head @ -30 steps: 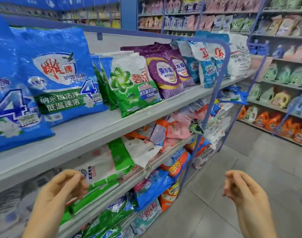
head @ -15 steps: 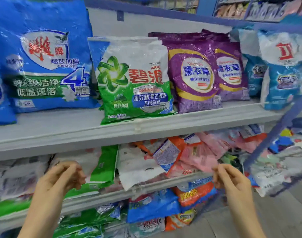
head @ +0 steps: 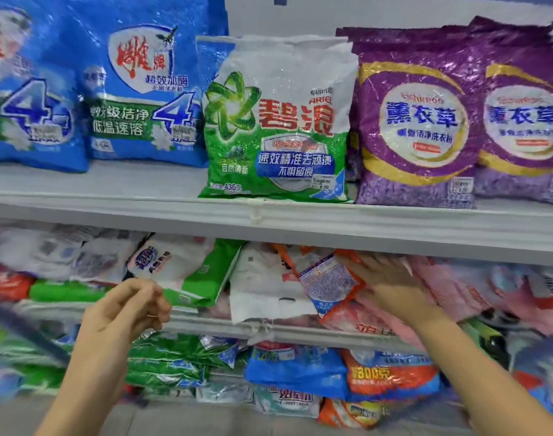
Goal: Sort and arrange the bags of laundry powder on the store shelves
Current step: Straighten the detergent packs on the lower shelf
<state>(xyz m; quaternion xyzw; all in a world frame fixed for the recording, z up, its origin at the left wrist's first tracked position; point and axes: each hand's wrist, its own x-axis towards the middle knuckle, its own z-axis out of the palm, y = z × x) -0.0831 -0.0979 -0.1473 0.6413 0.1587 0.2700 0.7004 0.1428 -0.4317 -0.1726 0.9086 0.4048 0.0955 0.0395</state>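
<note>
On the upper shelf (head: 143, 187) stand blue bags (head: 143, 89), a green and white bag (head: 278, 121) and purple bags (head: 419, 121), all upright in a row. The middle shelf holds a jumbled pile: a white and green bag (head: 187, 269), a white bag (head: 262, 291), an orange bag (head: 328, 281) and pink bags (head: 451, 287). My right hand (head: 388, 275) reaches into this pile with fingers spread, resting on the orange and pink bags. My left hand (head: 130, 306) hovers in front of the shelf edge, fingers loosely curled, holding nothing.
The bottom shelf is stuffed with green (head: 174, 357), blue (head: 297, 369) and orange (head: 391, 376) bags lying flat. A blurred blue shelf post (head: 26, 335) crosses the lower left. Grey shelf lips (head: 300, 228) jut out in front of each level.
The view moved closer and turned to face the shelves. My right hand went forward from the aisle into the middle-shelf pile. My left hand stayed raised and curled.
</note>
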